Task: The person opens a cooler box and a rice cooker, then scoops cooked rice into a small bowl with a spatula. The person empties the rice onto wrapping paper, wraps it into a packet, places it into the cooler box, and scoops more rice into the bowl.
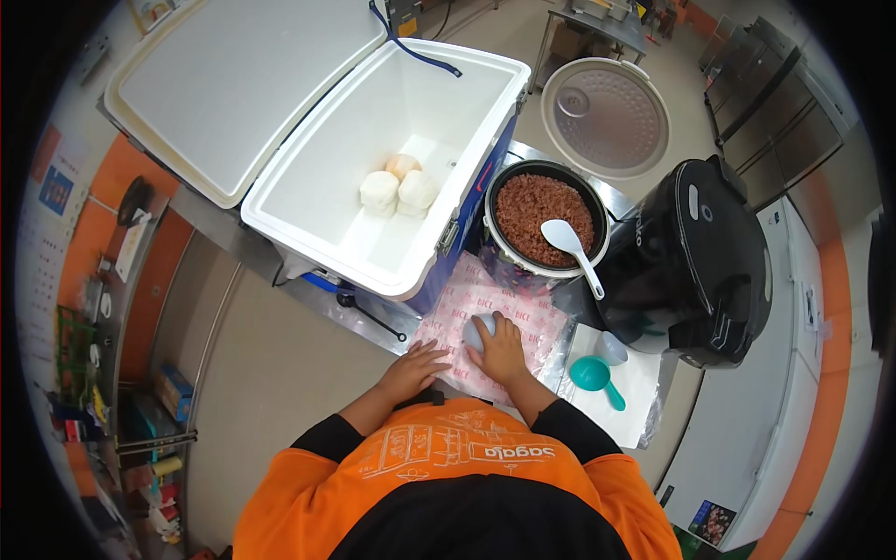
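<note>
My right hand (pixel 500 348) is curled around a small pale bowl or cup (pixel 474 334), which sits on pink-printed wrapping paper (pixel 521 318). Whether anything is under or inside it is hidden. My left hand (pixel 416 369) rests on the left edge of the paper, holding nothing, its fingers spread a little. Just beyond the paper stands a rice pot (pixel 493 241) filled with reddish-brown cooked rice (pixel 535 203). A white rice paddle (pixel 565 239) lies across the rice and the pot's rim, handle towards me.
A cooler box (pixel 336 203) with its lid (pixel 231 84) raised holds several round wrapped bundles (pixel 381 190). To the right, a teal measuring scoop (pixel 590 374) and a pale cup (pixel 612 348) lie on white paper (pixel 581 413). A black rice cooker (pixel 672 273) and round lid (pixel 605 119) stand nearby.
</note>
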Motion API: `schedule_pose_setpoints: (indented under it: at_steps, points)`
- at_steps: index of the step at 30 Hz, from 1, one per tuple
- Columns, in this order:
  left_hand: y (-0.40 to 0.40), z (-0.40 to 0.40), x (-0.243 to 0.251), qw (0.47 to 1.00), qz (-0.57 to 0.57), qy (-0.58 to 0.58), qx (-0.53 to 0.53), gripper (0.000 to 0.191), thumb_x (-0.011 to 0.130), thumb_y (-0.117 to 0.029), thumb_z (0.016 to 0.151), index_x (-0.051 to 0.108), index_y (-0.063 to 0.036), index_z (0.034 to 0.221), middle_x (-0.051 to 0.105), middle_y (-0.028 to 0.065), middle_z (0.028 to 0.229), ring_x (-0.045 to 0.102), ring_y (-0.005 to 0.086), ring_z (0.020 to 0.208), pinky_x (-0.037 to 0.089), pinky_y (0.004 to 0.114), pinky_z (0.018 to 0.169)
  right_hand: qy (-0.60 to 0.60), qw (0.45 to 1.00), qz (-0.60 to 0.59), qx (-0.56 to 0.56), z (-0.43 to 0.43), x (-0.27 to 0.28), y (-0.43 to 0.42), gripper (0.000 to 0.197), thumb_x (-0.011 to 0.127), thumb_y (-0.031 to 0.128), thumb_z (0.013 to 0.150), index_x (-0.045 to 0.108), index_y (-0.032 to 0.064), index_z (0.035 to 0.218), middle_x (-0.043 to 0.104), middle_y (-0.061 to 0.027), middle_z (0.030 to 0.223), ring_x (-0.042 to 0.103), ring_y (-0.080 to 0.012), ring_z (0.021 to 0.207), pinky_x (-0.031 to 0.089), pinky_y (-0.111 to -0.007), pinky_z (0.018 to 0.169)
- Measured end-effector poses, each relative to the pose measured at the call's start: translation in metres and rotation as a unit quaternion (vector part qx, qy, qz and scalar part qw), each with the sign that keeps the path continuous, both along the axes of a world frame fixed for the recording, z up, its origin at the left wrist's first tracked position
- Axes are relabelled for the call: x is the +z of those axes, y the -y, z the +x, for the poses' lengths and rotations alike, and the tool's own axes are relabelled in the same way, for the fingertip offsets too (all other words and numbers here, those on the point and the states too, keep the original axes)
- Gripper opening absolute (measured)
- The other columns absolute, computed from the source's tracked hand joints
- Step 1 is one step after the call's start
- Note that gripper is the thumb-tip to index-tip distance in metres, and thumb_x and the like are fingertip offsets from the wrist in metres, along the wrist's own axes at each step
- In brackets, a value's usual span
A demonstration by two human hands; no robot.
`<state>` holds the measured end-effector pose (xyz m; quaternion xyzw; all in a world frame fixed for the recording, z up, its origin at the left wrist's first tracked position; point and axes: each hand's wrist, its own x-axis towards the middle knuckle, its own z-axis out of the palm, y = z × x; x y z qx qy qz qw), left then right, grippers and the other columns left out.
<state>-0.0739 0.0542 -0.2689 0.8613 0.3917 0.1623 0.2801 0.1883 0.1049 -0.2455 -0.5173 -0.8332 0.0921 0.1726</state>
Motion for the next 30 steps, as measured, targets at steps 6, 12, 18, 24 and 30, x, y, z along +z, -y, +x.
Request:
schedule_pose_setpoints:
  at_steps: [6, 12, 18, 24, 30]
  points:
    - [0.000, -0.001, 0.001, 0.999, -0.030, 0.028, 0.020, 0.044, 0.071, -0.003, 0.083, 0.070, -0.0202, 0.124, 0.057, 0.0067, 0.146, 0.044, 0.0345, 0.144, 0.031, 0.054, 0.120, -0.168, 0.978, -0.094, -0.083, 0.033, 0.022, -0.001, 0.076, 0.080, 0.041, 0.077, 0.052, 0.0118, 0.142, 0.055, -0.0263, 0.128, 0.055, -0.0442, 0.116, 0.044, -0.054, 0.098]
    - [-0.002, -0.001, 0.005, 0.990, -0.014, 0.114, 0.080, 0.033, 0.070, -0.003, 0.086, 0.073, -0.0149, 0.116, 0.069, 0.0091, 0.127, 0.055, 0.0342, 0.133, 0.038, 0.050, 0.117, 0.149, 0.946, -0.016, -0.288, 0.096, 0.030, 0.011, 0.076, 0.078, 0.040, 0.080, 0.050, 0.0118, 0.145, 0.052, -0.0256, 0.134, 0.047, -0.0430, 0.128, 0.035, -0.058, 0.105]
    - [-0.009, 0.011, 0.006, 0.979, -0.013, 0.146, 0.144, 0.025, 0.069, -0.001, 0.089, 0.074, -0.0072, 0.112, 0.073, 0.0138, 0.117, 0.064, 0.0317, 0.123, 0.050, 0.044, 0.106, 0.207, 0.950, 0.014, -0.232, 0.122, 0.026, 0.007, 0.076, 0.078, 0.042, 0.080, 0.052, 0.0097, 0.144, 0.047, -0.0225, 0.148, 0.042, -0.0377, 0.138, 0.032, -0.057, 0.111]
    - [-0.015, 0.018, -0.005, 0.928, -0.191, 0.208, 0.244, 0.022, 0.072, 0.000, 0.087, 0.074, -0.0040, 0.109, 0.072, 0.0144, 0.118, 0.067, 0.0230, 0.118, 0.058, 0.037, 0.093, -0.187, 0.972, -0.138, 0.031, 0.112, 0.046, 0.038, 0.084, 0.088, 0.024, 0.075, 0.048, 0.0046, 0.147, 0.062, -0.0212, 0.133, 0.058, -0.0378, 0.123, 0.046, -0.043, 0.106]
    - [-0.010, 0.007, -0.019, 0.963, -0.082, 0.199, 0.162, 0.018, 0.075, 0.001, 0.084, 0.075, -0.0038, 0.101, 0.073, 0.0132, 0.114, 0.068, 0.0244, 0.115, 0.057, 0.038, 0.097, -0.300, 0.927, -0.220, -0.057, 0.095, 0.001, 0.058, 0.051, 0.078, 0.003, 0.078, 0.066, 0.0063, 0.127, 0.070, -0.0165, 0.121, 0.067, -0.0316, 0.115, 0.053, -0.040, 0.100]
